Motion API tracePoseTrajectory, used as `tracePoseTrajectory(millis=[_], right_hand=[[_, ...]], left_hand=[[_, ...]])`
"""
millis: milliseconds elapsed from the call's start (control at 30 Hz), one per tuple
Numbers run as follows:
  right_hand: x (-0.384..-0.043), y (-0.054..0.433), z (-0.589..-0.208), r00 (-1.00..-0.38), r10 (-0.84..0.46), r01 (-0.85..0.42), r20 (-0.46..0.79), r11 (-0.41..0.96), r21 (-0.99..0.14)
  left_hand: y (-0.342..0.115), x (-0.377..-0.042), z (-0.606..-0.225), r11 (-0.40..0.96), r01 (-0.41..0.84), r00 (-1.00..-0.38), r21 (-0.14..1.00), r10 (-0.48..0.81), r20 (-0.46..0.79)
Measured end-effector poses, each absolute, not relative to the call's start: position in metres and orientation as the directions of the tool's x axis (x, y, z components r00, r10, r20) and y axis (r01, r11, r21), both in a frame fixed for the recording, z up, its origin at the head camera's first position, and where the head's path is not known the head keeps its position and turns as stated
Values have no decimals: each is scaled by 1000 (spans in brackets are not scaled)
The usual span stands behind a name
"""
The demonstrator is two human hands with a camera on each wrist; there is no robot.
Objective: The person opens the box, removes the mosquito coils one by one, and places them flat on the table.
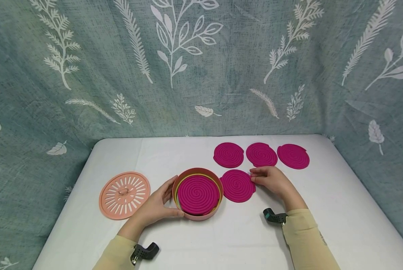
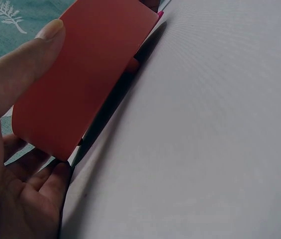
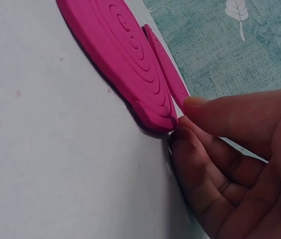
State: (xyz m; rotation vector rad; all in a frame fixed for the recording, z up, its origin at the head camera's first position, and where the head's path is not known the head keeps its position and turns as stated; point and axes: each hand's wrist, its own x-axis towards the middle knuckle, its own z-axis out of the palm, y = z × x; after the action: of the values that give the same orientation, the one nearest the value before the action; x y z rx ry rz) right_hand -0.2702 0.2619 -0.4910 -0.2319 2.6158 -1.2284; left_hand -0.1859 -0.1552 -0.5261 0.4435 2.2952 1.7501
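Observation:
A round terracotta container (image 1: 197,218) with a yellow ring inside its wall holds a magenta spiral-patterned disc (image 1: 198,195). My left hand (image 1: 161,202) grips this container from the left, thumb at the near side and fingers at the far side; in the left wrist view its smooth outer wall (image 2: 80,74) lies between them. Just right of the container, another magenta spiral disc (image 1: 237,186) lies flat on the table. The fingertips of my right hand (image 1: 270,182) are right at its right edge, and the right wrist view shows thumb and forefinger beside the disc's end (image 3: 155,122).
Three more magenta discs form a row at the back: a left one (image 1: 228,155), a middle one (image 1: 261,154) and a right one (image 1: 293,156). A slotted peach lid (image 1: 110,187) with a small handle lies on the left. Behind the white table (image 1: 228,240) hangs a leaf-patterned curtain (image 1: 188,105).

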Motion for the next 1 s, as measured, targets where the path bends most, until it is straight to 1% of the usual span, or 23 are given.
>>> tracePoseTrajectory(millis=[300,533,667,1000], right_hand=[[-268,263,-482,-964,-240,-57,-111,598,-800],[-262,256,-466,-959,-261,-23,-111,461,-887],[-260,249,-460,-958,-267,-8,-109,400,-916],[-253,232,-453,-941,-325,-34,-98,378,-925]], left_hand=[[-155,-187,-526,228,99,-930,969,368,8],[-155,-184,-526,244,87,-934,966,358,-6],[-155,-184,-526,248,88,-934,965,357,-7],[-156,-184,-525,242,85,-930,967,366,-10]])
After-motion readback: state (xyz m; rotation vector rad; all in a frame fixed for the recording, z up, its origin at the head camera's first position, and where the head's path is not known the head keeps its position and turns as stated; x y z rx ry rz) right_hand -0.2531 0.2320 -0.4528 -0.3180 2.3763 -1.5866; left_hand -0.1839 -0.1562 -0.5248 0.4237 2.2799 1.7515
